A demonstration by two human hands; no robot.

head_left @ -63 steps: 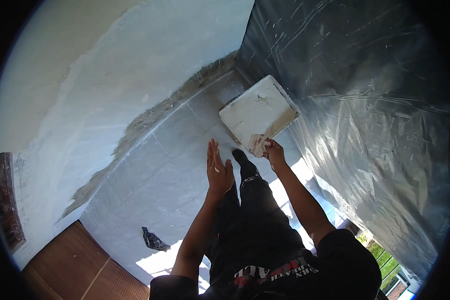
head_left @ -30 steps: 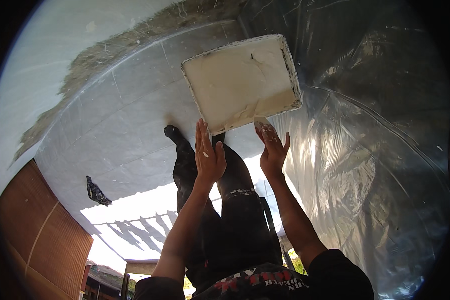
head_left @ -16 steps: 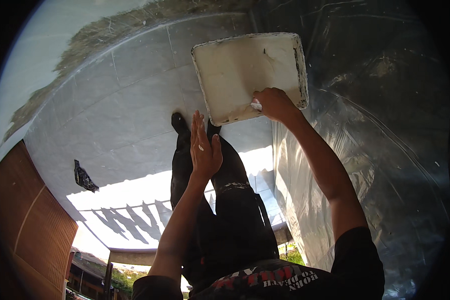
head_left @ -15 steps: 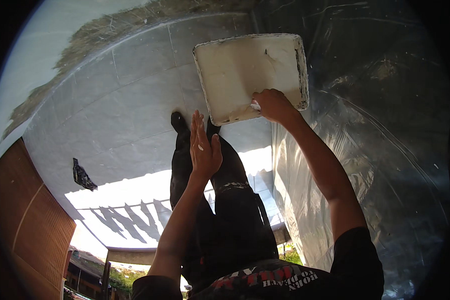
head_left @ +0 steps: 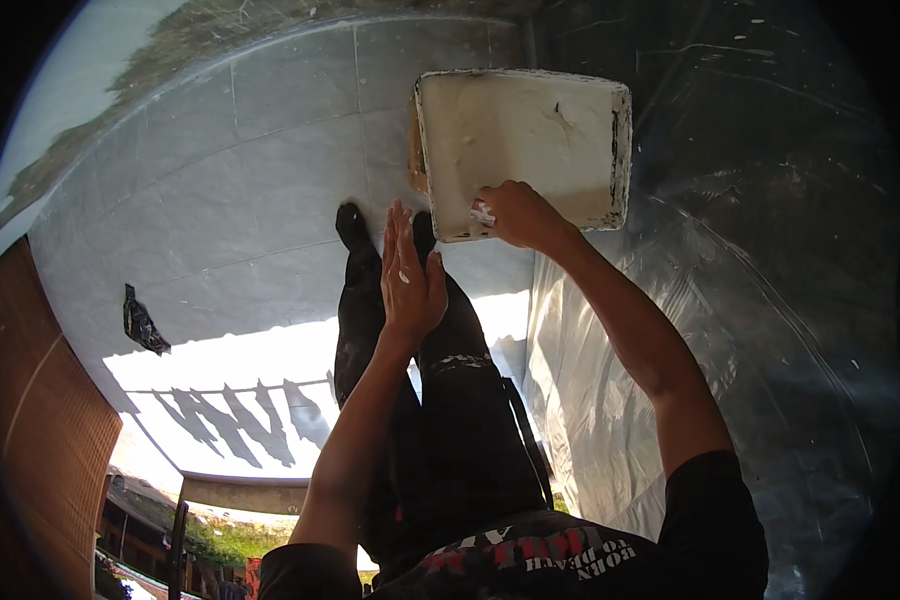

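Observation:
A rectangular, pale container (head_left: 621,165) with a dark-smudged rim holds creamy off-white paste (head_left: 530,140), its surface lumpy and uneven. My right hand (head_left: 518,213) is over its near left part, with fingers curled closed. White smears coat the fingertips, and whatever they may grip is too hidden to tell. To the left, my left hand (head_left: 410,290) is raised in front of my legs, palm turned inward and fingers stretched out. White dabs mark its fingers and the back of the hand. It holds nothing and stays apart from the container.
Grey floor tiles (head_left: 260,190) spread under my dark-clad feet (head_left: 351,225). Clear plastic sheeting (head_left: 730,270) drapes along the right side. A crumpled black scrap (head_left: 144,320) lies at the left, near a brown panel (head_left: 50,360). Something tan (head_left: 417,150) shows beside the container.
My right hand has moved left across the near part of the paste. With the view shifted, the container appears farther right. My left hand stays stretched out, almost unmoved.

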